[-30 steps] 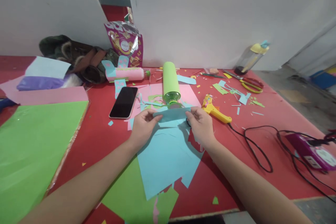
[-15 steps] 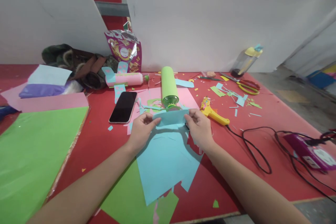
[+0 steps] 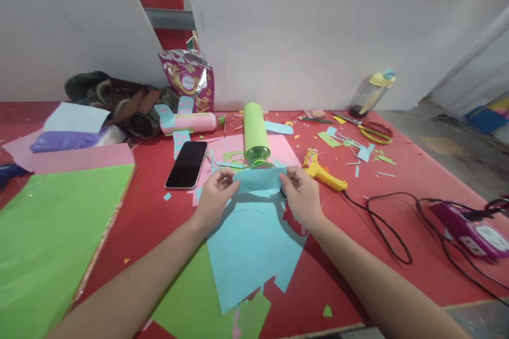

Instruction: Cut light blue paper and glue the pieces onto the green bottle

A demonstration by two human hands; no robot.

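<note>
Between my two hands a light blue paper strip (image 3: 259, 180) is stretched out sideways. My left hand (image 3: 217, 190) pinches its left end between thumb and fingers, and my right hand (image 3: 301, 190) pinches the right end. Under it lies a larger blue paper sheet (image 3: 256, 254) with a ragged lower edge. Just beyond the strip a bottle wrapped in green paper (image 3: 255, 127) lies with its clear neck toward me; the strip partly hides the cap. A dark thing beside my right fingertips is mostly hidden.
A phone (image 3: 186, 165) lies left, below a pink-wrapped bottle (image 3: 194, 122). At right are a yellow glue gun (image 3: 324, 174) with its cord, scissors (image 3: 369, 130), paper scraps and a purple power strip (image 3: 469, 228). Green sheets (image 3: 59, 243) cover the left side. A snack bag (image 3: 191, 79) stands behind.
Both hands still hold the strip by its ends. The strip's face is turned slightly more toward me, and the left fingertips have shifted a little. The view has tilted up slightly.
</note>
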